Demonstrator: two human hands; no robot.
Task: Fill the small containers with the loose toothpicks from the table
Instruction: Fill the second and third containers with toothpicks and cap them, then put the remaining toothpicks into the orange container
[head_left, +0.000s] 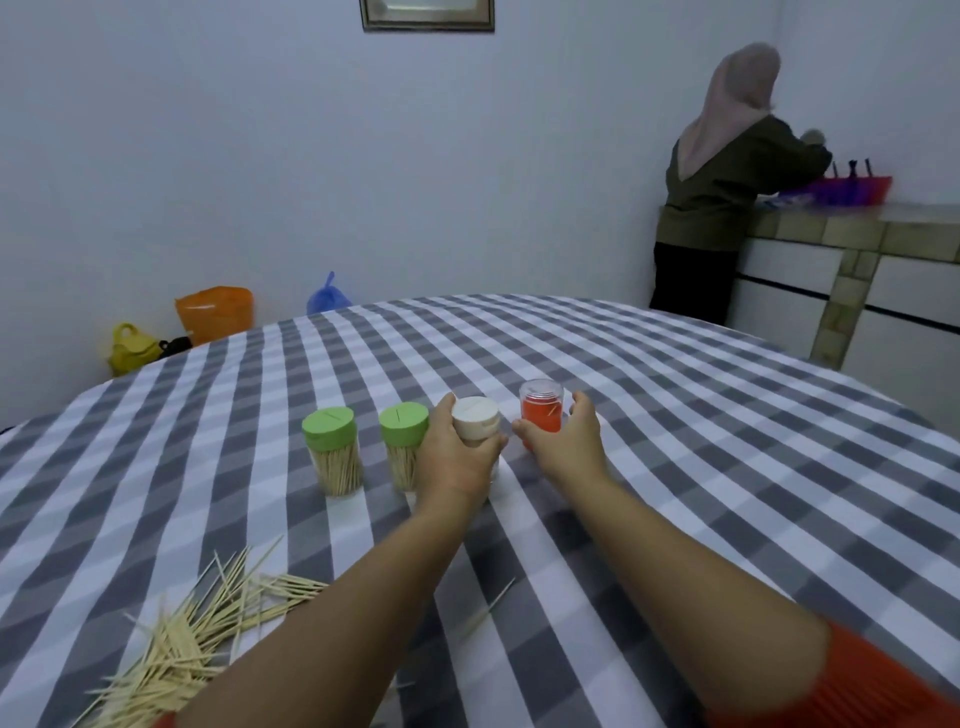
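Note:
Four small containers stand in a row on the checked tablecloth. Two with green lids (329, 431) (403, 425) are full of toothpicks. My left hand (454, 454) grips the white-lidded container (475, 418), thumb and fingers round its sides. My right hand (563, 441) curls round the orange container (541, 410) with a clear cap, which holds at least one toothpick. A heap of loose toothpicks (192, 639) lies at the near left of the table, and one stray toothpick (491, 608) lies between my forearms.
The round table (701, 415) with grey and white checks fills the view. A person (727, 182) stands at a tiled counter (852, 244) at the far right. Orange, blue and yellow bags (215, 312) sit on the floor by the far wall.

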